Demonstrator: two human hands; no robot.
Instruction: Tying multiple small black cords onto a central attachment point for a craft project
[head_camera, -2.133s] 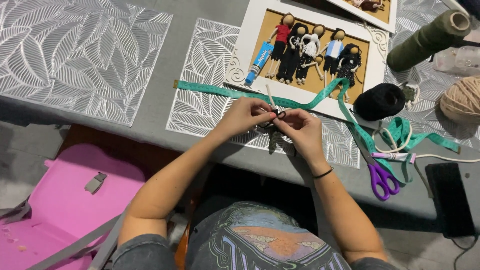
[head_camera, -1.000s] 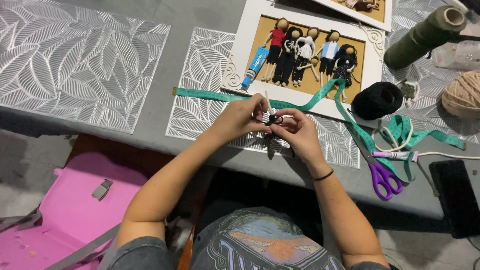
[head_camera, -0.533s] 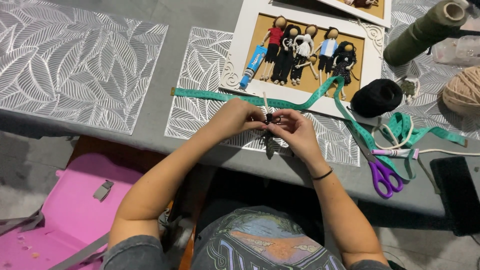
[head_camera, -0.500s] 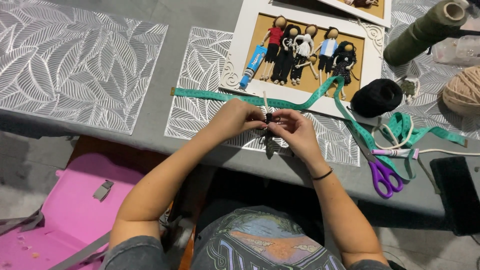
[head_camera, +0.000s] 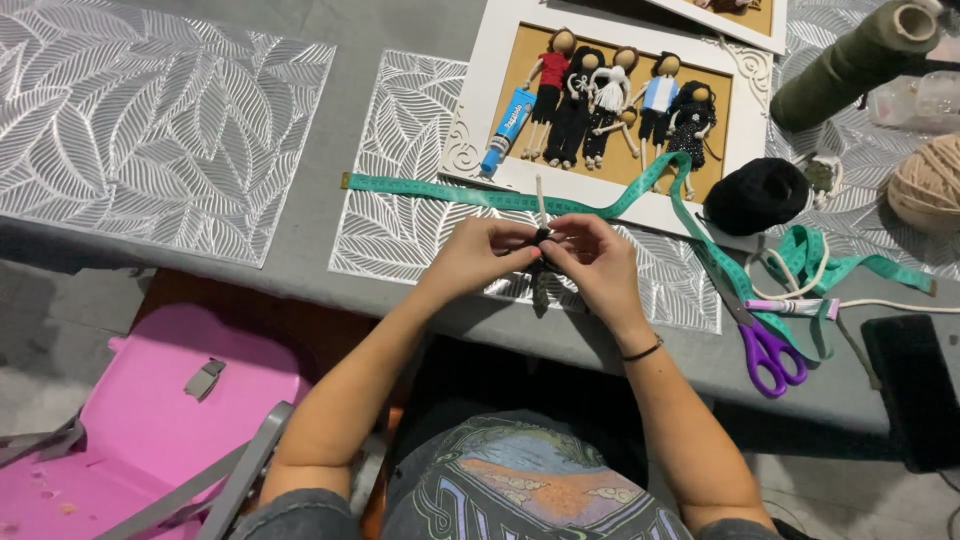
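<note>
My left hand (head_camera: 478, 257) and my right hand (head_camera: 592, 262) meet over the front edge of the grey table (head_camera: 390, 150). Together they pinch a small cord bundle (head_camera: 541, 262): a pale cord end sticks up above the fingers and a dark tassel hangs below them. Just beyond my hands lies a teal measuring tape (head_camera: 470, 195), running right and looping over a white picture frame (head_camera: 480, 120) that holds several small yarn dolls (head_camera: 620, 100).
Purple-handled scissors (head_camera: 765, 345) lie right of my hands. A black yarn ball (head_camera: 757, 195), a beige yarn ball (head_camera: 925, 180) and an olive thread cone (head_camera: 850, 65) sit at the far right. White leaf-pattern placemats (head_camera: 150, 130) cover the table. A pink folding chair (head_camera: 120, 430) stands lower left.
My hands stay together at the same spot, fingers shifting slightly on the cord bundle. The view has drifted a little. Nothing on the table has moved.
</note>
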